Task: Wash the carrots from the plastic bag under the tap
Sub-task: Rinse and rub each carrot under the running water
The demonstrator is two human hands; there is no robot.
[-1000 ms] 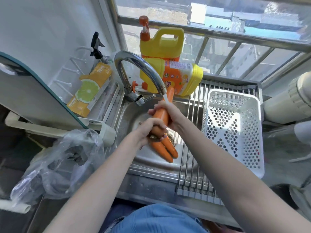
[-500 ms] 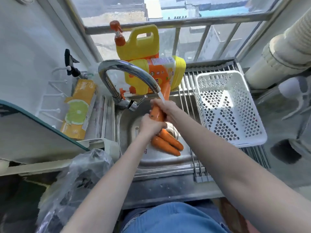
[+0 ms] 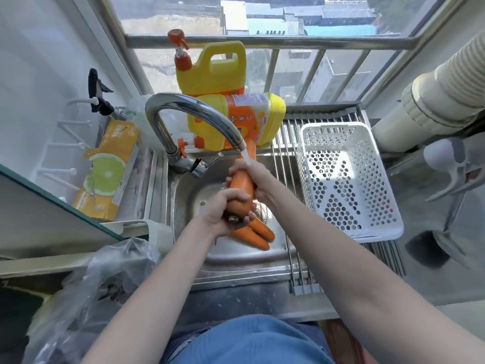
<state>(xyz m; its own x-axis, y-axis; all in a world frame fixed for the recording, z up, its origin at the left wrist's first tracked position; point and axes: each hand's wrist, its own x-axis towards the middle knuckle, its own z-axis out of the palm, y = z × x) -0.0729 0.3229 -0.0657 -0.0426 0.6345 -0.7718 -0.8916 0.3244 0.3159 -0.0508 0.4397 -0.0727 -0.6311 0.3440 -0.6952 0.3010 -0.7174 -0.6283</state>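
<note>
Both hands grip one carrot (image 3: 241, 183) under the tap (image 3: 199, 111). Left hand (image 3: 225, 214) wraps its thick end; right hand (image 3: 258, 179) clasps higher up.

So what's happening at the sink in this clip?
A person is washing a carrot under the running tap. The left hand grips its thick lower end and the right hand grips it higher up, near the water stream. Two more carrots lie in the sink below the hands. The plastic bag sits on the counter to the left, and a white basket rests on the drying rack to the right.
</note>
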